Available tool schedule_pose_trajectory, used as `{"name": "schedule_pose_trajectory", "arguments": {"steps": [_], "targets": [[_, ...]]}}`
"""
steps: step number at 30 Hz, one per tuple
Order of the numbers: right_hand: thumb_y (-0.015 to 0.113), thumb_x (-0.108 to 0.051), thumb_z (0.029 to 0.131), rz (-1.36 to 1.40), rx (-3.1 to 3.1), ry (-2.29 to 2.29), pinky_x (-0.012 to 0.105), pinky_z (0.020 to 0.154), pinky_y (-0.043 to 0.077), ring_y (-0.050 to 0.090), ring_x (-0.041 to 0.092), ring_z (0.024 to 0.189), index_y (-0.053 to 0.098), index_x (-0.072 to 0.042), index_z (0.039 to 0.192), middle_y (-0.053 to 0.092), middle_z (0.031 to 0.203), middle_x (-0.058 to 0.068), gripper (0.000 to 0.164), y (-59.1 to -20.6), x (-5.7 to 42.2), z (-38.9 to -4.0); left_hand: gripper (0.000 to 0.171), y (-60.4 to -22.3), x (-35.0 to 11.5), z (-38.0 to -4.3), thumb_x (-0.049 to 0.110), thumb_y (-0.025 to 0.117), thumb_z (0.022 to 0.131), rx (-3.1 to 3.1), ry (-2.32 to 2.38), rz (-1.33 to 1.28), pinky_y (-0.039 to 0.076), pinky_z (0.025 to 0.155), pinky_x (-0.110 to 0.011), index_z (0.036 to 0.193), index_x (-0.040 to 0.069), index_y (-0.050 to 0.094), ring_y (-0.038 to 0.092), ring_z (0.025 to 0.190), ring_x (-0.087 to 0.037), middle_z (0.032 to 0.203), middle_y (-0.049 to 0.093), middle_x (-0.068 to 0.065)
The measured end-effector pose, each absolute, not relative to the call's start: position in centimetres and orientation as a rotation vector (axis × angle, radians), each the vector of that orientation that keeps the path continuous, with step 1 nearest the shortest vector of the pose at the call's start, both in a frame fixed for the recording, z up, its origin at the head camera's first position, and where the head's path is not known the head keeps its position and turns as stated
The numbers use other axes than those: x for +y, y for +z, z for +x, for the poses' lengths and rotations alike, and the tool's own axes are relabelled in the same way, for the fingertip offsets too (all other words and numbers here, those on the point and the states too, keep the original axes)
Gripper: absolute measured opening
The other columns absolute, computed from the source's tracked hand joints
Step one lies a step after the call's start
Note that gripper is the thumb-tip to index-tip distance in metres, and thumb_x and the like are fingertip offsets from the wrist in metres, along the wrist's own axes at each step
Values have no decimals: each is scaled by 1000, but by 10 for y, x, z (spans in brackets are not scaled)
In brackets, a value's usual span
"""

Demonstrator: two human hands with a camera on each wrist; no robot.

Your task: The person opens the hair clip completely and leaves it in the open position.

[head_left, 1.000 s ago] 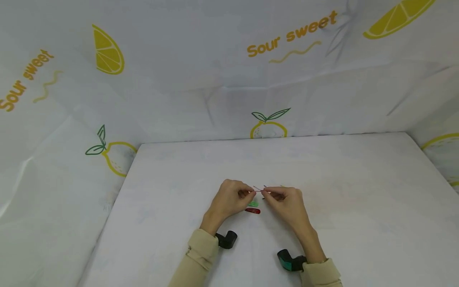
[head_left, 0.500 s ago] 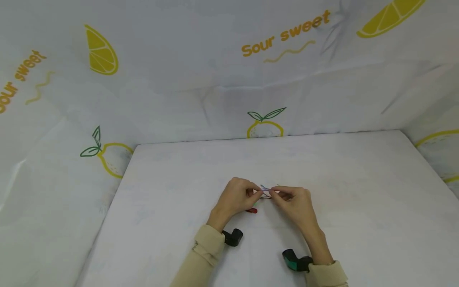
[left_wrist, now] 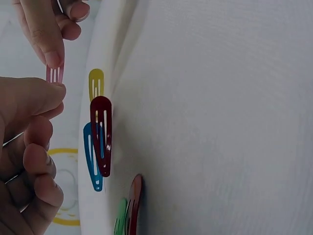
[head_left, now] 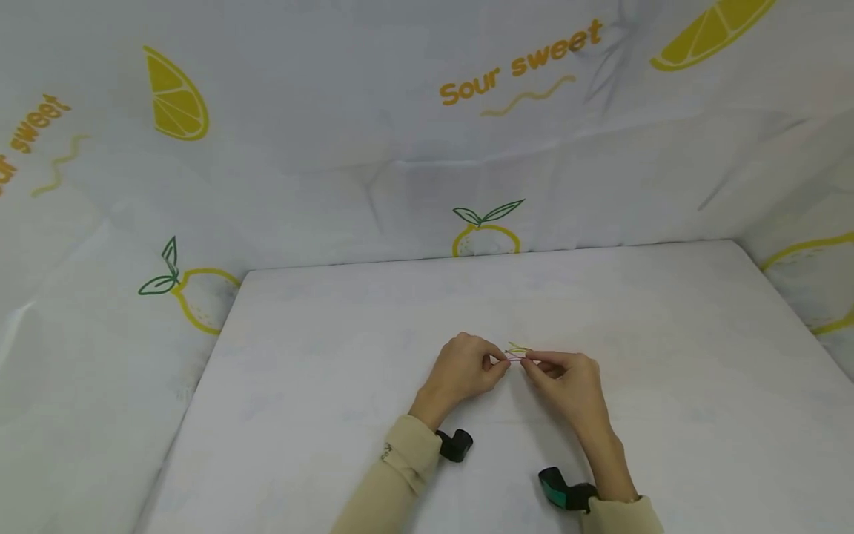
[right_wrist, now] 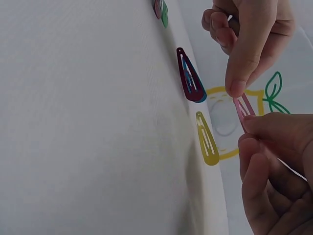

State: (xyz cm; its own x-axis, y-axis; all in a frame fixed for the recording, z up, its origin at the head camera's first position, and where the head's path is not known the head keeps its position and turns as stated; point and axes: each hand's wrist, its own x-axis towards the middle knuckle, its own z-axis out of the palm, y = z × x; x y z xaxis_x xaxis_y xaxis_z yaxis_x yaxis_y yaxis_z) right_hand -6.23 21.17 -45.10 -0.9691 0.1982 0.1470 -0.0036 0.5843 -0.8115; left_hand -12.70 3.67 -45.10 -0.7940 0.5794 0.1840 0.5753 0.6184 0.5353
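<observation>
A pink snap hair clip [left_wrist: 55,74] is pinched between both hands, one at each end, above the white table. My left hand [head_left: 468,366] grips its left end with thumb and forefinger. On the other end, the thumb and forefinger of my right hand [head_left: 568,384] hold it. Just beyond the hands lies a yellow hair clip [right_wrist: 211,159]. A dark red clip [left_wrist: 101,103] overlaps a blue clip [left_wrist: 88,139] beside it. Farther along, a green clip [left_wrist: 120,218] lies against another reddish clip [left_wrist: 137,186]. In the head view the hands hide most of these clips.
The white table [head_left: 320,319] reaches back to a white cloth [head_left: 300,111] printed with lemons and lettering. Black camera mounts [head_left: 457,445] sit on both wrists, below beige sleeves [head_left: 387,475].
Both hands have moved right together, still holding the clip between them. The red and green clips seen earlier by the left hand are now hidden in the head view, which has shifted slightly.
</observation>
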Motion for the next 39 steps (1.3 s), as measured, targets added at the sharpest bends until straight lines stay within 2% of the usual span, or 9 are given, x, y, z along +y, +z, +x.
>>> {"name": "schedule_pose_trajectory", "arguments": {"steps": [7,13,21,26,39], "targets": [[78,-4,86,-205,-2630,1307,14,53,47,59,-3,56,81,2,96,76,74,14,12,-456,218,-61,10,-456,46,-124,24,75,90,2920,829,1017,29,50,-9,90,21,85,43,52,7,61,69,9],[77,-5,87,-239,-2650,1301,15,54,48,61,-2,57,81,3,97,77,75,14,13,-459,223,-60,9,-461,54,-122,28,77,88,3032,735,1012,28,47,-10,86,26,85,46,50,6,55,68,12],[76,-9,89,-313,-2712,1315,18,54,47,59,0,58,80,3,101,77,78,15,17,-463,225,-60,9,-465,60,-120,31,77,88,3065,634,948,35,47,-12,87,28,85,66,62,-2,83,80,12],[76,-9,89,-322,-2731,1298,19,53,45,56,2,58,80,4,101,76,77,14,18,-464,225,-61,8,-468,62,-120,32,78,87,3086,573,950,38,47,-14,86,29,85,67,63,-4,84,80,12],[75,-9,89,-303,-2759,1279,19,52,44,55,2,56,79,5,102,75,75,13,19,-465,225,-64,9,-469,63,-121,33,77,88,3072,557,911,35,46,-13,89,28,85,68,63,-4,85,80,12]]}}
